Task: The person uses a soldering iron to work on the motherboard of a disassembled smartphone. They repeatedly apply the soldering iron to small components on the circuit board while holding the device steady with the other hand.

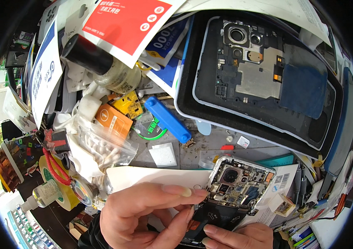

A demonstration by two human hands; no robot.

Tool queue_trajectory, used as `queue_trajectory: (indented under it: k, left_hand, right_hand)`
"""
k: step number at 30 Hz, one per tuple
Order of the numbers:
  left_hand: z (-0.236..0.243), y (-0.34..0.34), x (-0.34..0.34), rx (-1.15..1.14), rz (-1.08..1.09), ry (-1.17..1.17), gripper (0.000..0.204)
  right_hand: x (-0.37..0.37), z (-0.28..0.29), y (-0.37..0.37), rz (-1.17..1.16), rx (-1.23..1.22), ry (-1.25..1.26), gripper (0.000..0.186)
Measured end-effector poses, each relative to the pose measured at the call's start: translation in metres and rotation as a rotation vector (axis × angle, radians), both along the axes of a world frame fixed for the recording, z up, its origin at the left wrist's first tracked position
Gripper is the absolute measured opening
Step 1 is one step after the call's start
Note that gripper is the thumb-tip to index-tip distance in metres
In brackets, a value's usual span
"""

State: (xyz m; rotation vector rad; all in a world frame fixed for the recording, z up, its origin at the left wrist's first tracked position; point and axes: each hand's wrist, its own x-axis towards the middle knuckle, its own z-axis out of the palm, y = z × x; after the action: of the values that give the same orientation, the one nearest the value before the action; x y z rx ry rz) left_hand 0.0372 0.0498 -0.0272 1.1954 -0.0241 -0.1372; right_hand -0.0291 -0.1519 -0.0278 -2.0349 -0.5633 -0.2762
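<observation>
An opened phone [241, 191] with exposed circuit board, camera modules and black lower section tilts at bottom centre, over white paper. My left hand [145, 213] is closed, index finger and thumb close together at the phone's left edge beside the cameras; whatever lies between the fingertips is too small to make out. My right hand [238, 236] grips the lower part of the phone, thumb on the black section. Behind, a second opened phone [259, 74] rests in a black padded tray [184, 97], a dark blue film over its right part.
A blue bar-shaped tool [166, 118], orange card [113, 121] and bagged cotton swabs [105, 155] crowd the middle. A black-capped jar [116, 76] stands under red and white packaging [124, 23]. Left are tape rolls [58, 197], a bottle [45, 191] and keyboard [27, 224]; tools [303, 182] line the right.
</observation>
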Motion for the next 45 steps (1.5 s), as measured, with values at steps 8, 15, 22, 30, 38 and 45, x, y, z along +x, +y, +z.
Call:
queue_trajectory:
  k: [8, 15, 22, 30, 38, 45]
  left_hand:
    - [0.022, -0.021, -0.001, -0.073, 0.275, 0.31, 0.055]
    - [-0.001, -0.003, 0.004, -0.013, 0.053, 0.023, 0.054]
    - [-0.02, 0.009, -0.003, -0.034, -0.144, -0.289, 0.055]
    - [-0.007, 0.04, -0.025, 0.338, -0.198, -0.268, 0.051]
    - [0.01, 0.025, -0.012, 0.537, -0.086, -0.452, 0.02]
    - [0.031, 0.027, -0.026, 1.106, -0.112, -0.457, 0.022]
  right_hand:
    - [-0.002, -0.001, 0.001, -0.005, 0.001, 0.0, 0.02]
    - [-0.002, -0.001, 0.0, 0.003, 0.001, 0.002, 0.021]
    - [-0.003, 0.001, 0.0, -0.001, 0.007, 0.021, 0.022]
    - [-0.005, 0.0, -0.001, 0.0, -0.004, 0.017, 0.024]
    - [-0.005, 0.001, -0.002, 0.003, -0.008, 0.026, 0.025]
    - [-0.003, 0.002, -0.005, 0.035, -0.006, 0.005, 0.023]
